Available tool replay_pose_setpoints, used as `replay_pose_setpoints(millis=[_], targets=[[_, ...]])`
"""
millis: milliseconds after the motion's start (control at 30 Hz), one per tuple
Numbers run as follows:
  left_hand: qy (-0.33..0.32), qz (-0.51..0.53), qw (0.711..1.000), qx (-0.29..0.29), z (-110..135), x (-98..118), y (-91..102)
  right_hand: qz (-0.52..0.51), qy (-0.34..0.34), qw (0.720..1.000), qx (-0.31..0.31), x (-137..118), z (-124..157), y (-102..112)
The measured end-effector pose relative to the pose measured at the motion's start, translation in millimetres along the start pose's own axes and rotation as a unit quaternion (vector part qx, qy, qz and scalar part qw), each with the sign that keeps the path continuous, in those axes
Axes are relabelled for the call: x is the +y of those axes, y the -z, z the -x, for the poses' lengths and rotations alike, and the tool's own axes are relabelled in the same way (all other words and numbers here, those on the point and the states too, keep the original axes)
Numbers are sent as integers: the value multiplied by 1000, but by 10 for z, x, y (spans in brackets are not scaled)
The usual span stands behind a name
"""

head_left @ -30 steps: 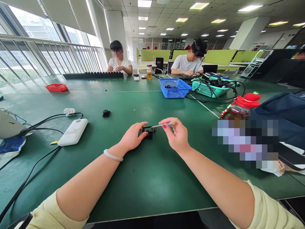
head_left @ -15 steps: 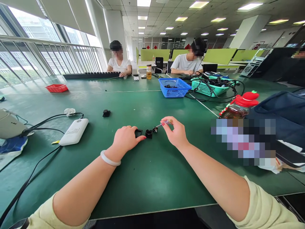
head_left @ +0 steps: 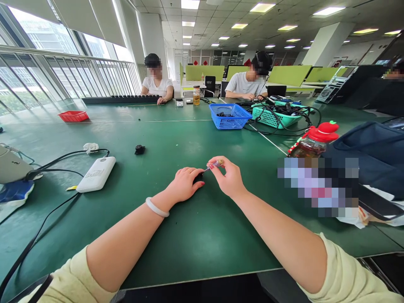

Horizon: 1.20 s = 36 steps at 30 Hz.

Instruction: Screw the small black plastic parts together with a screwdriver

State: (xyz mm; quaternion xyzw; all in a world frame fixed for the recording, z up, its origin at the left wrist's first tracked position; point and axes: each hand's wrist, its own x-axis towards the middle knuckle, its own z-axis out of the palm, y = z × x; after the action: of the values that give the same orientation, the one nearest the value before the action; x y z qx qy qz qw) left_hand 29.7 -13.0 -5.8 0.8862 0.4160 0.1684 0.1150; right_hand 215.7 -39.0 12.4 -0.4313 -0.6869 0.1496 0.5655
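Observation:
My left hand (head_left: 186, 184) lies curled on the green table (head_left: 189, 235), its fingers covering small black parts that are almost wholly hidden beneath them. A white bangle sits on that wrist. My right hand (head_left: 227, 177) pinches a small screwdriver (head_left: 214, 163) with a clear pinkish handle, its tip pointing down-left toward the left fingertips. The two hands nearly touch at the table's middle. Another small black part (head_left: 139, 149) lies alone farther back on the left.
A white power bank (head_left: 96, 174) with black cables lies left. A blue basket (head_left: 229, 115) and a teal basket (head_left: 274, 116) of cables stand behind. A red-lidded jar (head_left: 312, 142) and dark bag (head_left: 372, 155) sit right. A red tray (head_left: 73, 115) is far left. Two people sit opposite.
My left hand slid right and now covers the black parts that lay exposed between the hands. The right hand with the screwdriver shifted slightly left toward it.

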Motion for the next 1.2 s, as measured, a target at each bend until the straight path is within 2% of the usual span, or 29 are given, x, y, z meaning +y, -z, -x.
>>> replay_pose_setpoints(millis=[200,300,400,467,600,700,800,933,1033,1200], targets=[[20,-7,1000,13,-19,-117,42,-23,-8,999,49,7,11,53],[68,-14,997,29,-17,-270,106,-25,-17,998,56,42,5,75],[132,-44,989,47,6,-512,235,-24,-17,998,57,57,3,76],[208,-73,974,60,54,-705,363,-20,-16,998,57,57,3,72],[380,-132,912,84,241,-1089,649,-14,-17,998,55,49,5,67],[431,-155,883,103,385,-1323,797,-13,-17,998,52,43,4,65],[444,-165,872,125,454,-1476,850,-4,-14,999,48,36,3,63],[431,-165,877,135,447,-1554,843,-2,-8,999,44,34,4,56],[419,-155,881,158,434,-1542,844,0,-10,999,40,38,7,52],[399,-130,879,228,430,-1436,879,1,-12,999,39,30,8,59]])
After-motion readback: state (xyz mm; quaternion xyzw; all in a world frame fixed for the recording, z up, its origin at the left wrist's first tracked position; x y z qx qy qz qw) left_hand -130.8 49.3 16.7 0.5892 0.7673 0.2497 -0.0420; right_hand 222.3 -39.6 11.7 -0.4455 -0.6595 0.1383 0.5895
